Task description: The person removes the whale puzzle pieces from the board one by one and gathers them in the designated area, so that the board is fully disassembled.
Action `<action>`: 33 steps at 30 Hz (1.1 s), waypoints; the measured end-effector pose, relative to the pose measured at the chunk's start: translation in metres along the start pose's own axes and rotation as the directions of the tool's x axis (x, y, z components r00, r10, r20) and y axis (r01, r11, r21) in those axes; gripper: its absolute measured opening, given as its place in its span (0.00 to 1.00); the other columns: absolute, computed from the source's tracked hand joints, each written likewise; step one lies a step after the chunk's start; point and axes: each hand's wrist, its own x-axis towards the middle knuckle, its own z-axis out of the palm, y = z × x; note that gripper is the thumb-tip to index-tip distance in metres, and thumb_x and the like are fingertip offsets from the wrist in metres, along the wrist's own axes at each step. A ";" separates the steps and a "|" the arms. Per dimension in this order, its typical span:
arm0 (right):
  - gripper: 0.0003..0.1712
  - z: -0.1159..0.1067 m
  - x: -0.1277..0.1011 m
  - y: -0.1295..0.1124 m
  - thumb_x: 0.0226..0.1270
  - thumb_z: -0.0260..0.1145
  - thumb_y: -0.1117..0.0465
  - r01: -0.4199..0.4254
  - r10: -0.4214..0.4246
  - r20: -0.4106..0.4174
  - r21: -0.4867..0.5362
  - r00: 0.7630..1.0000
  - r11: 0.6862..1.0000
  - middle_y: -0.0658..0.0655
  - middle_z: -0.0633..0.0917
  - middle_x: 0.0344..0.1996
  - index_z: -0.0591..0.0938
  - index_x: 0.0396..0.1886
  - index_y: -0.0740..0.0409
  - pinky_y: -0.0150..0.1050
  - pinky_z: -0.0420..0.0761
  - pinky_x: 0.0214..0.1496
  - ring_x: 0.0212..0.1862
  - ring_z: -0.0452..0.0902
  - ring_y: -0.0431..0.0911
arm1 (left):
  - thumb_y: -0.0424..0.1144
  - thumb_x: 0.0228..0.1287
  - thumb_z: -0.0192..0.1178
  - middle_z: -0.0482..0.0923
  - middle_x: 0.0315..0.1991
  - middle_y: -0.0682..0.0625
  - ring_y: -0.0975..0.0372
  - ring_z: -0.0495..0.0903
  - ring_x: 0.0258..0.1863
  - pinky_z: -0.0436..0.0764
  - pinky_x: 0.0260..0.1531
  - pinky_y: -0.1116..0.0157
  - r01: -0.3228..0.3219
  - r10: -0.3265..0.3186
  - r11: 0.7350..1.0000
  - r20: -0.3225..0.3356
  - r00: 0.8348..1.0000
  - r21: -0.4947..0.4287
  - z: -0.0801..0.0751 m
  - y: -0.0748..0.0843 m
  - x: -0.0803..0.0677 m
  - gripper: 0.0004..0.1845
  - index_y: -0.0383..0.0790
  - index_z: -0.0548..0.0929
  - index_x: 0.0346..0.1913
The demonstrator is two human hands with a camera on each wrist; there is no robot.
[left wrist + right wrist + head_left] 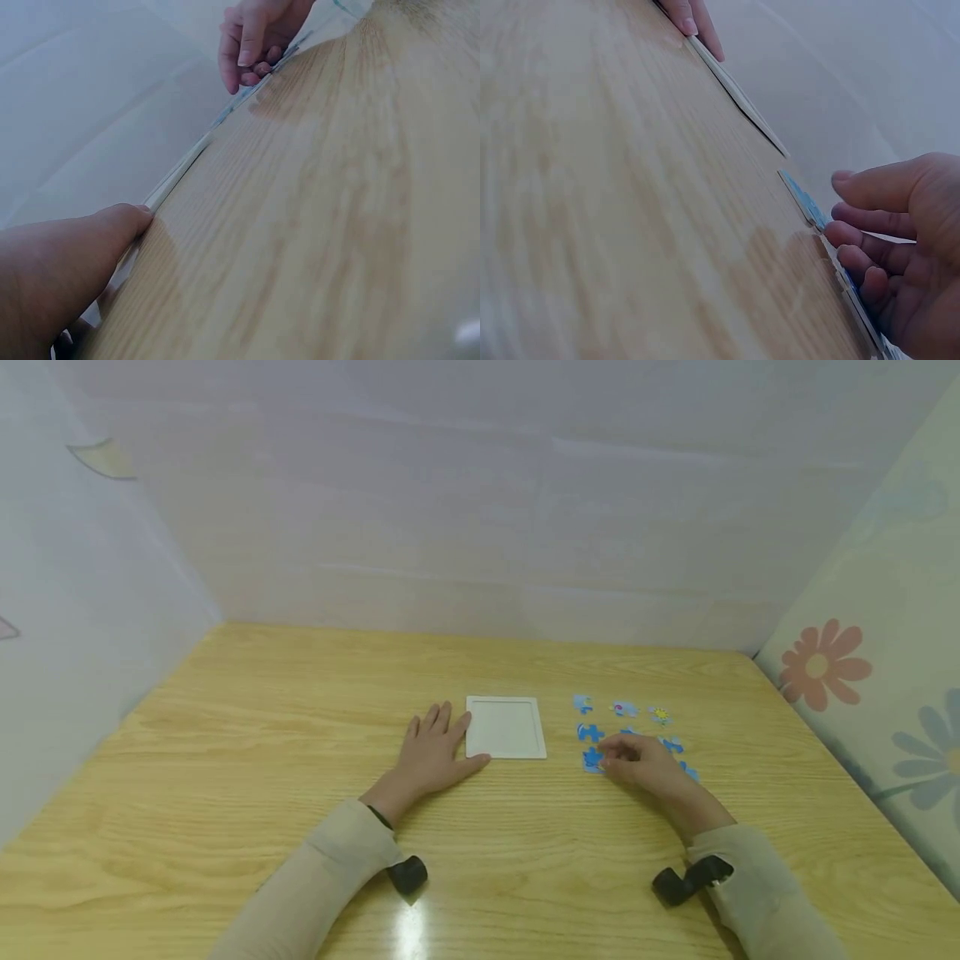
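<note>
My left hand (435, 758) lies flat with its fingers spread. Its thumb and index finger touch the left side of a white square puzzle tray (506, 727), which has a raised rim and a bare inside. To the right, several blue jigsaw pieces (590, 732) lie apart in rough rows, one bearing a yellow sun-like shape (660, 715). Over them hovers my right hand (645, 766), fingers loosely curled, near the front-left piece (592, 758). In the right wrist view, the thumb stands apart from the fingers and nothing shows between them. The right hand partly hides some pieces.
Both the tray and the pieces are on a light wood table (300, 710). A pale cloth wall (480, 527) rises behind it, and a flower-printed panel (900, 710) borders the right side. Black wrist devices (408, 875) sit on both sleeves.
</note>
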 end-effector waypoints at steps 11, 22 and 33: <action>0.20 -0.001 -0.002 -0.007 0.69 0.57 0.58 -0.014 0.015 -0.024 0.045 1.000 0.999 0.67 0.80 0.46 0.75 0.55 0.67 0.34 0.75 0.33 0.38 0.75 0.42 | 0.65 0.62 0.48 0.42 0.73 0.35 0.44 0.39 0.74 0.40 0.69 0.43 -0.009 0.009 1.000 0.004 1.000 -0.015 -0.002 -0.002 0.000 0.43 0.43 0.55 0.73; 0.20 -0.009 0.000 -0.012 0.70 0.55 0.59 0.080 -0.075 -0.079 0.066 0.994 0.995 0.67 0.80 0.45 0.75 0.55 0.70 0.34 0.78 0.42 0.39 0.76 0.38 | 0.64 0.61 0.50 0.42 0.73 0.35 0.45 0.39 0.74 0.40 0.69 0.43 0.001 -0.001 0.999 -0.005 1.000 -0.046 -0.002 -0.008 -0.001 0.42 0.43 0.56 0.72; 0.27 -0.034 -0.001 -0.040 0.72 0.52 0.52 0.084 -0.094 -0.096 -0.097 0.991 0.992 0.64 0.73 0.61 0.67 0.65 0.61 0.47 0.74 0.56 0.57 0.73 0.57 | 0.59 0.63 0.51 0.47 0.71 0.31 0.40 0.45 0.72 0.47 0.66 0.39 -0.010 0.010 0.999 -0.003 1.000 -0.037 -0.025 -0.010 0.002 0.41 0.39 0.54 0.72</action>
